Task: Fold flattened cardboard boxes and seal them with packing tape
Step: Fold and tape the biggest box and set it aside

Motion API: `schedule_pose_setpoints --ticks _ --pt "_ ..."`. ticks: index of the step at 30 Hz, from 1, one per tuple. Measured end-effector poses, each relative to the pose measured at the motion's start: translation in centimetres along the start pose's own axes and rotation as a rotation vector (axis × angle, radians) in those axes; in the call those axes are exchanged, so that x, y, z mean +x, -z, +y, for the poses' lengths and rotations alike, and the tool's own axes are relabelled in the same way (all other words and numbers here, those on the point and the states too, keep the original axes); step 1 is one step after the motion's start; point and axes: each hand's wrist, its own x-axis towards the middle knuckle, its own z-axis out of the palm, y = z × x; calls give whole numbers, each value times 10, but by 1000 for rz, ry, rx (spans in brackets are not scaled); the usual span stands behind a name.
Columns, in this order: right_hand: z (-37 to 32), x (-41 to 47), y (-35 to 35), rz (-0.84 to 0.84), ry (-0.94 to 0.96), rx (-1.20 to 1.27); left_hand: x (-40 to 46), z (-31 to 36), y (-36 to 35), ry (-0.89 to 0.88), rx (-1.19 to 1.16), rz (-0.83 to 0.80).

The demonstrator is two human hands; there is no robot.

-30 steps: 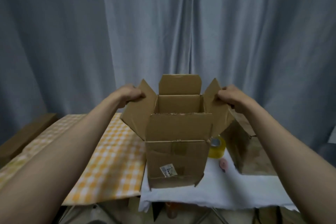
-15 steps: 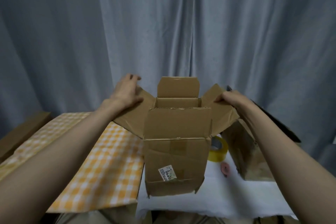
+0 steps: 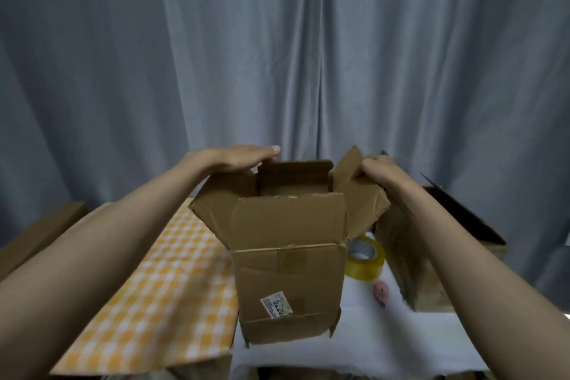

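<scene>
Standing upright on the white-covered worktop (image 3: pixel 385 345), the cardboard box (image 3: pixel 290 274) bears a white label (image 3: pixel 275 306) reading roughly "622". Left hand (image 3: pixel 234 158) lies flat-fingered on its left flap; right hand (image 3: pixel 377 168) pinches the right flap. Yellow tape roll (image 3: pixel 365 257) sits just beside

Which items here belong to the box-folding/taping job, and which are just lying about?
In the job:
- cardboard box, top flaps open
- left hand flat on its left flap
- right hand gripping its right flap
- yellow tape roll, beside the box
- second cardboard box, at right

Lying about:
- small pink object
- orange checked cloth
- grey curtain
</scene>
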Motion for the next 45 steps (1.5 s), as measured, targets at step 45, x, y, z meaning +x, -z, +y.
schedule_pose_setpoints --ticks 45 --pt "-29 -52 -29 -21 357 -873 -17 -7 -22 92 483 -250"
